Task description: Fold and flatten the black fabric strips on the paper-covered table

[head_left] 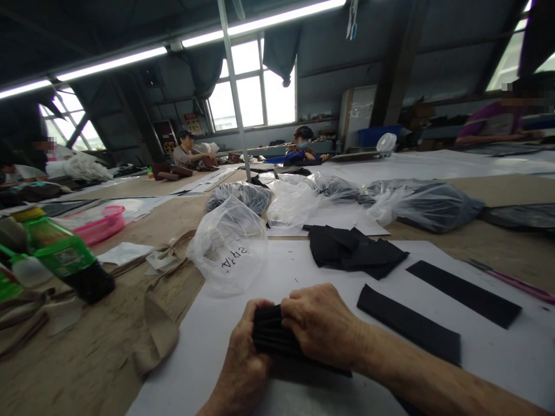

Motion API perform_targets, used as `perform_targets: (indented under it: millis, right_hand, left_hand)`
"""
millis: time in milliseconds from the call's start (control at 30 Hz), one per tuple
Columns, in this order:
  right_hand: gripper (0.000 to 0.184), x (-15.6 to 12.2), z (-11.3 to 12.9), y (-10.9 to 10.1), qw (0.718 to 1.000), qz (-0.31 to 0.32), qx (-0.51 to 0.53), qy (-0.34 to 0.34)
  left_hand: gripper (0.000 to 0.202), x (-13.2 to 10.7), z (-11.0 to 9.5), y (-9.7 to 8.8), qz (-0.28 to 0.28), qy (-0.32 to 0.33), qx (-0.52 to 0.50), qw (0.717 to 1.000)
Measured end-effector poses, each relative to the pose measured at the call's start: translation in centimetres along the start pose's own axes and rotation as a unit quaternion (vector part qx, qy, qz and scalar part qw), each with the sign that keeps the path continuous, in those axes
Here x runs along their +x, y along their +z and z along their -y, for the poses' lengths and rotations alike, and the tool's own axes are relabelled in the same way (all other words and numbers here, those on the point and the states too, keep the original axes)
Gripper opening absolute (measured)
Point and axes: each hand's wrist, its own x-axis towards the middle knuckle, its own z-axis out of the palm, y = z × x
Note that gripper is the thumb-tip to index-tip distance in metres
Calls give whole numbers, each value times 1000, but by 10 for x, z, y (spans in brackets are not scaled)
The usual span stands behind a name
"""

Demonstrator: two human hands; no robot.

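A stack of black fabric pieces (273, 330) is between my two hands, just above the white sheet (203, 341). My left hand (246, 352) grips its left end, thumb on top. Over the upper right part, my right hand (323, 323) is closed with bent fingers on the layers. The stack's lower edge sticks out beneath my right wrist. To the right lie two flat black fabric strips, a nearer strip (410, 323) and a farther strip (466, 293). A loose pile of black fabric pieces (353, 248) rests beyond my right hand.
Clear plastic bags (229, 248) stand ahead, some with dark contents. Pink-handled scissors (515, 280) lie at right. On the left are a green-labelled bottle (65, 254), a pink basin (102, 224) and a tan strap (156, 329). Several people sit around the far tables; a metal pole (236, 92) rises ahead.
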Motion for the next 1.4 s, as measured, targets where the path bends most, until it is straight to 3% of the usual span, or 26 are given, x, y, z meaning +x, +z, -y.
perform_targets:
  millis: [200, 367, 600, 933, 1100, 1400]
  right_hand:
    - [9, 2, -1, -1, 999, -12, -3, -35]
    - [18, 1, -5, 9, 996, -43, 6, -79]
    - [21, 4, -10, 20, 969, -130, 43, -205]
    - [23, 2, -12, 15, 970, -55, 41, -234]
    - [23, 4, -12, 13, 976, -17, 39, -216]
    - [26, 4, -14, 14, 978, -9, 34, -203]
  left_hand:
    - [39, 0, -4, 1, 6, -2, -10, 1000]
    - [36, 2, -5, 1, 8, 2, -23, 1000]
    - [32, 1, -7, 1, 5, 6, -29, 1000]
    - [31, 0, -7, 0, 13, 9, -29, 999]
    - [34, -1, -7, 0, 9, 22, -15, 1000]
    - [36, 0, -7, -1, 11, 7, -16, 1000]
